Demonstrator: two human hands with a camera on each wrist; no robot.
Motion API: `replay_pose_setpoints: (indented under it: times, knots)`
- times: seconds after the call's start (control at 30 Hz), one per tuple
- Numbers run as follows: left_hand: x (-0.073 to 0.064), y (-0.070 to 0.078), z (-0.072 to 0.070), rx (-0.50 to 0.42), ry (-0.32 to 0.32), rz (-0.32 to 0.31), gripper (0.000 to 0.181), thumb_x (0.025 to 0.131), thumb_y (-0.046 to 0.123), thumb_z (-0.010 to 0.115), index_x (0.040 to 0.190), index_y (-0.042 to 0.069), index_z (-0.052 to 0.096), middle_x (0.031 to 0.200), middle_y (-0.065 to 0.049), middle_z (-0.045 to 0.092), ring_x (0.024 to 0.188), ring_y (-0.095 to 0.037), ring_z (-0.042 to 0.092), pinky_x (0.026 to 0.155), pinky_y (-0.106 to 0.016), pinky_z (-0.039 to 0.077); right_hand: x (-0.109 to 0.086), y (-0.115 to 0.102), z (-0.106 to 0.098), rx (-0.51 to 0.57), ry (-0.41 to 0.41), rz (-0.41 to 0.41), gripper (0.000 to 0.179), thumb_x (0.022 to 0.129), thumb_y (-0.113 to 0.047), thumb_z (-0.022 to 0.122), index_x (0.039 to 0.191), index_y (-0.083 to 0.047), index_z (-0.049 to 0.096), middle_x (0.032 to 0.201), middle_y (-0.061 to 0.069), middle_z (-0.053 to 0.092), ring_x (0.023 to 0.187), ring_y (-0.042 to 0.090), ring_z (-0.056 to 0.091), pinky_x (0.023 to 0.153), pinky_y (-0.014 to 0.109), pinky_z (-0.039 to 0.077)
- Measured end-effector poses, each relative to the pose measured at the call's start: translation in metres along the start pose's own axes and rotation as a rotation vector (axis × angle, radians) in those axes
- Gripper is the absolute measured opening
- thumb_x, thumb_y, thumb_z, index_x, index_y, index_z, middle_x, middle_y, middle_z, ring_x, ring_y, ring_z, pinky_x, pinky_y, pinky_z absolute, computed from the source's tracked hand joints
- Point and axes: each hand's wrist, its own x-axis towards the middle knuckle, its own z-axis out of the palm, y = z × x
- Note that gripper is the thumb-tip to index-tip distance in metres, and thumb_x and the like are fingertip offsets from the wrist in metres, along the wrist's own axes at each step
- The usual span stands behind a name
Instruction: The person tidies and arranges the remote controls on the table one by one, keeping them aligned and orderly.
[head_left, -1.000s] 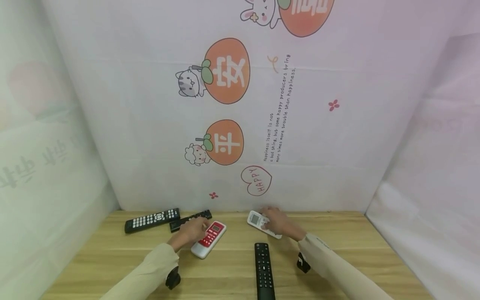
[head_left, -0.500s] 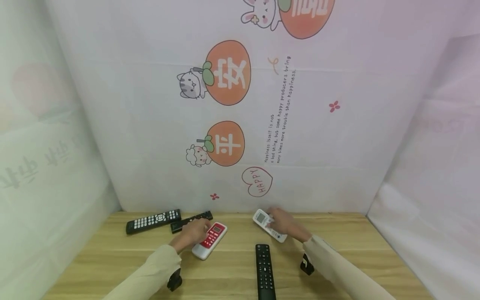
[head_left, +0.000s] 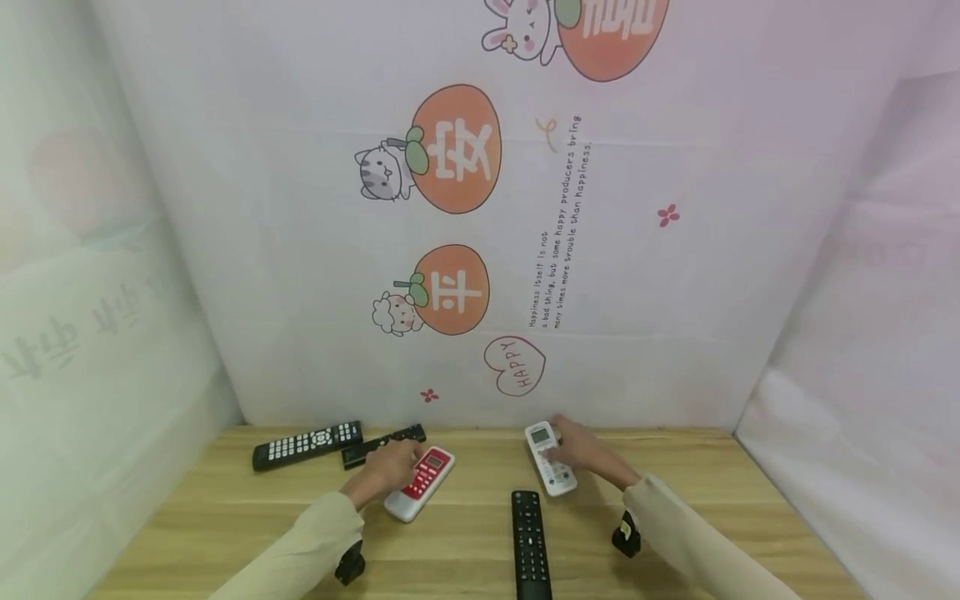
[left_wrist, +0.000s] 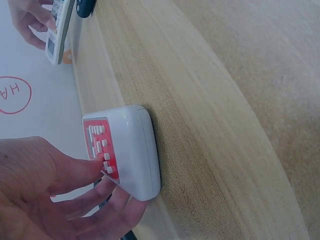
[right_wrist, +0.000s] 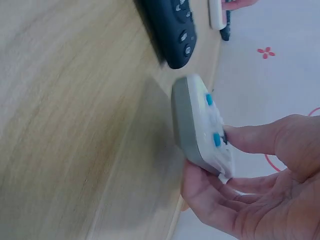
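Note:
My left hand (head_left: 392,467) grips a red-faced white remote control (head_left: 422,483). The left wrist view shows the thumb on its red keypad and the fingers along its side and underneath, with its white end low over the wood. My right hand (head_left: 585,451) holds a white remote control (head_left: 551,459) with a small grey screen. In the right wrist view the thumb presses on the face of the white remote (right_wrist: 202,125), which has blue buttons, and the fingers wrap its far side. A shadow lies on the table beside it.
A long black remote (head_left: 529,542) lies on the wooden table (head_left: 450,567) between the arms. Two more black remotes lie at the back left, one with white keys (head_left: 307,444), the other (head_left: 367,450) partly behind my left hand. A printed white cloth (head_left: 637,350) stands behind.
My right hand has moved right with the white remote, turning it from a slant to nearly upright in the head view. The left hand and its red-faced remote have hardly moved.

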Motion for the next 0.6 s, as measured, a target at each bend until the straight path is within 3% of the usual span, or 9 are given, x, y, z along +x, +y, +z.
replay_pose_setpoints:
  times: [0.17,0.3,0.4,0.6]
  knots:
    - [0.000,0.000,0.000,0.003,0.001,-0.001,0.032,0.090,0.001,0.069,0.121,0.002,0.069,0.094,-0.006,0.071,0.076,-0.019,0.062,0.082,-0.048,0.051,-0.007,0.003,-0.007,0.109,-0.059,0.011,0.067,0.092,-0.004,0.075,0.151,0.003,0.044,0.137,0.032,0.056,0.113,0.042,0.064,0.091,0.053,0.061]
    - [0.000,0.001,-0.002,0.007,0.003,-0.001,0.032,0.090,0.000,0.068,0.122,0.002,0.069,0.095,-0.007,0.071,0.076,-0.019,0.062,0.080,-0.045,0.052,-0.010,0.008,-0.012,0.211,-0.099,0.069,0.072,0.090,-0.003,0.077,0.155,-0.005,0.043,0.130,0.033,0.056,0.099,0.037,0.067,0.073,0.046,0.066]
    - [0.000,0.001,-0.002,0.011,0.003,-0.006,0.032,0.090,0.000,0.068,0.122,0.002,0.069,0.095,-0.007,0.071,0.076,-0.018,0.062,0.079,-0.045,0.052,-0.014,0.009,-0.016,0.255,-0.108,0.110,0.075,0.089,-0.002,0.078,0.156,-0.010,0.044,0.120,0.030,0.058,0.089,0.033,0.068,0.065,0.046,0.066]
    - [-0.001,0.001,0.001,0.013,-0.006,-0.017,0.034,0.090,0.000,0.069,0.124,0.002,0.068,0.095,-0.007,0.071,0.077,-0.018,0.062,0.081,-0.047,0.053,-0.026,0.008,-0.021,0.297,-0.142,0.175,0.068,0.087,0.002,0.079,0.144,0.000,0.042,0.104,0.025,0.058,0.081,0.034,0.071,0.067,0.049,0.067]
